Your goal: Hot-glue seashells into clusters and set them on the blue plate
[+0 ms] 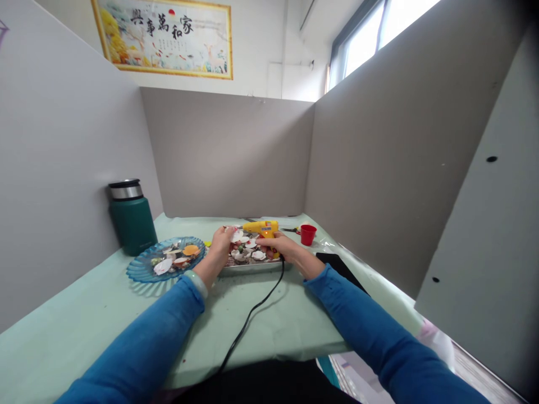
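Note:
My right hand (281,247) is wrapped round the handle of a yellow hot glue gun (261,226), whose nozzle points left. A black cord runs from its grip down over the table's front edge. My left hand (220,247) pinches a small whitish shell (229,229) close to the nozzle. Beneath both hands lies a shallow metal tray (248,269) with several white and reddish shells (258,255) in it. Left of my left hand stands a blue scalloped plate (137,272) bearing several shells, one of them orange (191,250).
A dark green flask (133,221) stands against the left partition. To the right are a red cup (307,235), scissors (290,229) and a flat black object (339,268). Grey partitions (236,151) enclose the green-covered table (295,320) on three sides.

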Demonstrator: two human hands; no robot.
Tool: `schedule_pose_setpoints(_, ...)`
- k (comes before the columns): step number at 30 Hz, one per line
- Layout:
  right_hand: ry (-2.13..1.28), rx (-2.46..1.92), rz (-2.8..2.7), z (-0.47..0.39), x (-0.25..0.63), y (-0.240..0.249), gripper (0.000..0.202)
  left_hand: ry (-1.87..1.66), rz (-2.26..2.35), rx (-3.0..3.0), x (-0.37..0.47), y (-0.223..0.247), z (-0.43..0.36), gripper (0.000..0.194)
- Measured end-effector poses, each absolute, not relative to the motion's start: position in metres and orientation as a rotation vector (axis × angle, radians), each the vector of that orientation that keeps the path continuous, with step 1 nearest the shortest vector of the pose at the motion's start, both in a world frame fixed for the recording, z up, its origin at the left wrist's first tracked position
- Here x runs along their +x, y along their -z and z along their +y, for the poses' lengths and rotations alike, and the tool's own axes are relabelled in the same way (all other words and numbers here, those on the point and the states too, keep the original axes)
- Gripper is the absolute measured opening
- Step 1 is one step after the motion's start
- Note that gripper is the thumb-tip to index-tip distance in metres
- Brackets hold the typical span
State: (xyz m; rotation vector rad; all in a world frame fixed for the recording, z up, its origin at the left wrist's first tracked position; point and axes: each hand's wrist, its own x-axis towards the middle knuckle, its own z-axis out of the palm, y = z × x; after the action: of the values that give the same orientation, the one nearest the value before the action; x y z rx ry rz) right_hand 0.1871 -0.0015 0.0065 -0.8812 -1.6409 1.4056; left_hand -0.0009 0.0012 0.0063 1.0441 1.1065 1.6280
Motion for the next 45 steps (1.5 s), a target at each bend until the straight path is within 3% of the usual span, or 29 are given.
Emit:
schedule_pose_setpoints(24,-1.428,-0.876,-1.598,-0.0012,0.1878,-0.0077,0.031,-1.656,1.079,1.056,-0.0004,-0.0058,0.0016,0.019)
schedule_pose_setpoints(45,-1.391,-0.891,-1.587,-0.0032,0.1876,-0.0089,0.030,-1.618,1.081,1.074,0.0003,-0.0078,-0.0004,0.010)
